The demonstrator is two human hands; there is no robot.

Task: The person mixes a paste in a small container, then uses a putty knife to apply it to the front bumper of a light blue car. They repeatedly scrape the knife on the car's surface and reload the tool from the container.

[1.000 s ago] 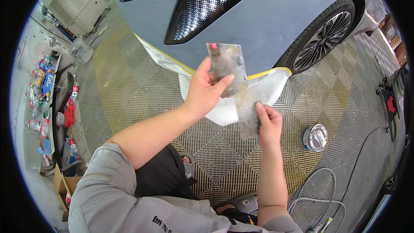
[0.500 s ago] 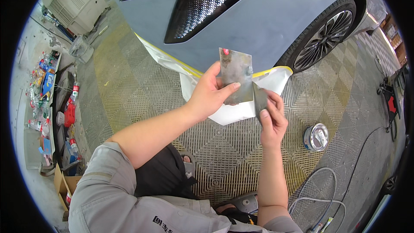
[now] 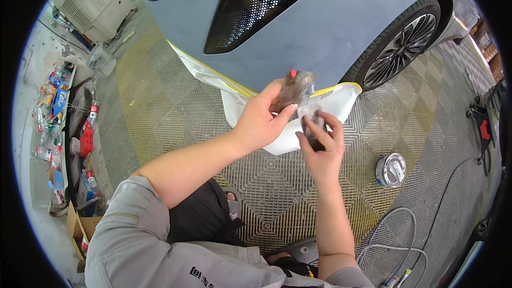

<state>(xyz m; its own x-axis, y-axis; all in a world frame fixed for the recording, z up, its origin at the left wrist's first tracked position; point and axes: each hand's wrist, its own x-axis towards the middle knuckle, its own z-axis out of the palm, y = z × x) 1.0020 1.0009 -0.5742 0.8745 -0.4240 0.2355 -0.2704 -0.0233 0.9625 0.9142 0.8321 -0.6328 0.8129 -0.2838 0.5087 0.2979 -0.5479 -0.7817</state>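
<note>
My left hand [image 3: 258,120] grips a thin flat metal putty spreader [image 3: 295,89] between thumb and fingers. A small red blob of paste sits near its upper edge, and grey smears cover its face. My right hand [image 3: 326,153] pinches a second metal putty spreader [image 3: 310,113], tilted and slightly blurred, close against the lower right edge of the first. Both are held in front of the car's grey bumper [image 3: 277,56], apart from it. White masking sheet [image 3: 288,141] with a yellow tape edge hangs along the bumper's bottom, behind my hands.
An open round can [image 3: 391,169] stands on the grated floor [image 3: 272,192] to the right. Beyond it lie a coiled grey hose [image 3: 392,210] and a black cable. The car's wheel [image 3: 402,48] is far right. Bottles and clutter [image 3: 56,106] line the left wall.
Both spreaders have tilted, and the left one now shows its face foreshortened. My right hand has moved left and turned, bringing its spreader against the other's lower edge.
</note>
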